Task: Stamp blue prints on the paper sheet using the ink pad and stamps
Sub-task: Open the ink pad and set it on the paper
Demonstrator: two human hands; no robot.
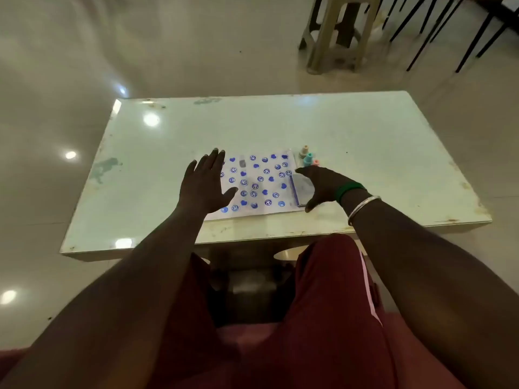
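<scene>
On the desk (365, 136), left grip (206, 183) sits flat, fingers spread, over sheet (266, 211), likely pinning it; right grip (323, 186) splays across ink pad (302, 189), holding nothing.

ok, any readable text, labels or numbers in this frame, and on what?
None readable.
paper sheet: the blue prints are hearts and round faces, no letters or numbers.
stamps: too small to show any label.
ink pad: no marking legible.
</scene>
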